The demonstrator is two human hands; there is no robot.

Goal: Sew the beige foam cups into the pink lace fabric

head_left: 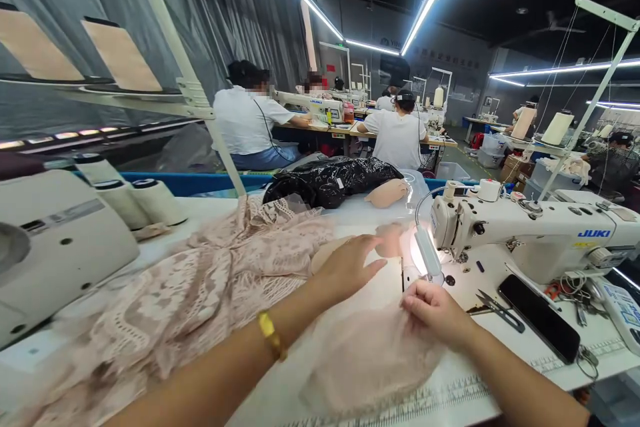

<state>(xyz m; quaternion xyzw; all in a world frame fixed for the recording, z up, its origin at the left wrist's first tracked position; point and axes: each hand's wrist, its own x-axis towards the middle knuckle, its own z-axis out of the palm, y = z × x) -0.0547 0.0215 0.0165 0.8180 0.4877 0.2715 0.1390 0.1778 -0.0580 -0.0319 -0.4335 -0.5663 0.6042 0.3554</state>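
Note:
My right hand (433,307) is closed in a pinch on the edge of a sheer, pale pink fabric piece (375,353), which hangs blurred over the table's front. My left hand (350,267) reaches across with fingers stretched out and thumb apart. Just beyond its fingertips lies a small, blurred pink piece (393,240); whether they touch I cannot tell. Close to both hands, the lit lamp (427,253) of the sewing machine (530,233) hides part of the needle area. Left of my hands, a pale pink lace garment (200,287) is heaped on the white table.
Thread snips (500,312) and a black phone (540,317) lie right of my right hand. Behind are a black plastic bag (335,180) and a beige moulded cup (387,193). Another machine (60,247) and thread cones (155,201) stand left. Co-workers sit at machines farther back.

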